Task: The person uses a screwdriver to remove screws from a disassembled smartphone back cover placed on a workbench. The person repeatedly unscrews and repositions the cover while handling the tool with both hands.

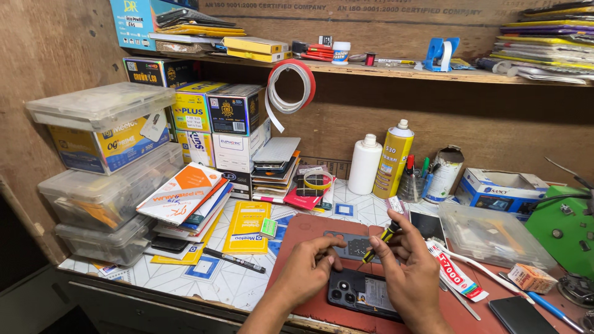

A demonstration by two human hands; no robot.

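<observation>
From the head camera, both hands work over an opened phone that lies on a dark red mat on the surface. The left hand rests on the upper left corner of the phone; its fingers are curled and press down on the edge of the phone, and they hold nothing else. The right hand is just beside it, to the right. Its fingers are closed around a small screwdriver with a yellow and black handle, and the tip points down and left toward the phone, between the two hands. Whether the tip touches the phone, I cannot tell. Just above the fingers, a grey back cover lies on the mat. To the right of the right hand lies a white and red glue tube, and further right a clear plastic box. Well beyond the fingers stand a white bottle and a yellow spray can.
</observation>
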